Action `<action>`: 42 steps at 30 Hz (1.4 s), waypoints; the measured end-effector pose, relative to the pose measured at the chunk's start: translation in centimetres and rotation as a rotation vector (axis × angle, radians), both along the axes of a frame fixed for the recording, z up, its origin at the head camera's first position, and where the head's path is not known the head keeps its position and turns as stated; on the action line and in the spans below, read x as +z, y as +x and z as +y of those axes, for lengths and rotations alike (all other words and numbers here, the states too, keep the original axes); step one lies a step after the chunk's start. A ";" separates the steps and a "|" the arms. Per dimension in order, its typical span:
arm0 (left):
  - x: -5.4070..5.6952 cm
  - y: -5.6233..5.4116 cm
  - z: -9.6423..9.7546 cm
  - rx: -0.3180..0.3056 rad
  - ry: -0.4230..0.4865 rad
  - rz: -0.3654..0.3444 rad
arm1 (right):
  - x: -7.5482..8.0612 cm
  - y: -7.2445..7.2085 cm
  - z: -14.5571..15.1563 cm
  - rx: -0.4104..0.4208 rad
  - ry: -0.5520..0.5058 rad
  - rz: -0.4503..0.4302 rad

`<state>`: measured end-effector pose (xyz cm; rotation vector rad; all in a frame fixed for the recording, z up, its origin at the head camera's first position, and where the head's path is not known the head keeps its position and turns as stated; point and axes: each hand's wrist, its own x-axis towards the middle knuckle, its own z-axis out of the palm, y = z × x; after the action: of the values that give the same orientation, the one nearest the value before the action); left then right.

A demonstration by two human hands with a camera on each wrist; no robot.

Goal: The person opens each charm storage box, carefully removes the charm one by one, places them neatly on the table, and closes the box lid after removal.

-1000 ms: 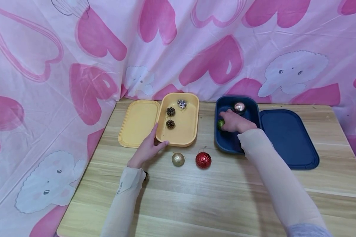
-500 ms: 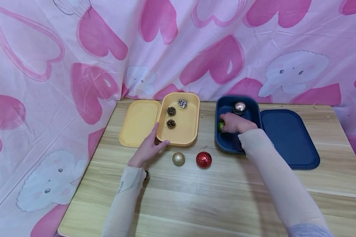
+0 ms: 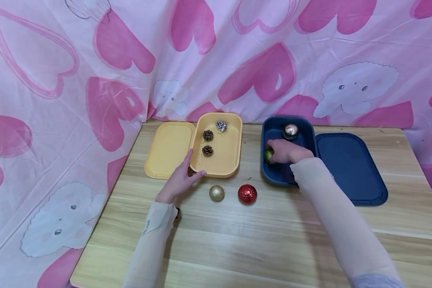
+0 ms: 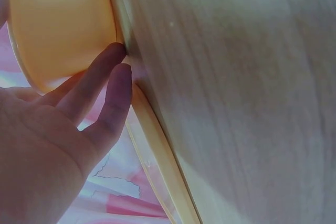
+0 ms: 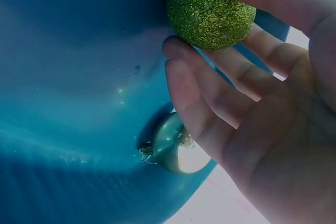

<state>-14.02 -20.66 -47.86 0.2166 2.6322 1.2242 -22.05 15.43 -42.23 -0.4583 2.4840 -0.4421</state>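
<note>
In the head view, my right hand is inside the blue box and pinches a green glitter bauble near the left wall. The right wrist view shows that green bauble between thumb and fingers. Behind it in the box lies a shiny pinkish silver bauble. My left hand rests at the near left corner of the yellow box, thumb and fingers spread against its outside. Several cones sit inside: two brown pine cones and a white-tipped one.
A gold bauble and a red bauble lie on the wooden table in front of the boxes. The yellow lid lies left, the blue lid right. A pink heart-print curtain hangs behind.
My right hand has shifted slightly toward the near side of the blue box with the green bauble, which now shows more. My left hand stays at the yellow box.
</note>
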 end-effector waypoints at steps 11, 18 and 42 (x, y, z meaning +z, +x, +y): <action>0.0 -0.1 0.0 0.003 0.008 -0.003 | 0.2 0.2 0.5 -0.014 0.001 -0.013; 0.1 0.0 0.0 0.004 0.004 0.003 | 0.4 0.4 0.7 0.001 0.010 0.002; -0.1 0.1 0.0 0.000 0.014 -0.006 | 1.7 1.7 1.8 -0.016 -0.007 0.010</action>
<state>-13.88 -20.65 -47.92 0.2153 2.6192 1.2418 -20.36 17.25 -40.57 -0.4445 2.4980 -0.4565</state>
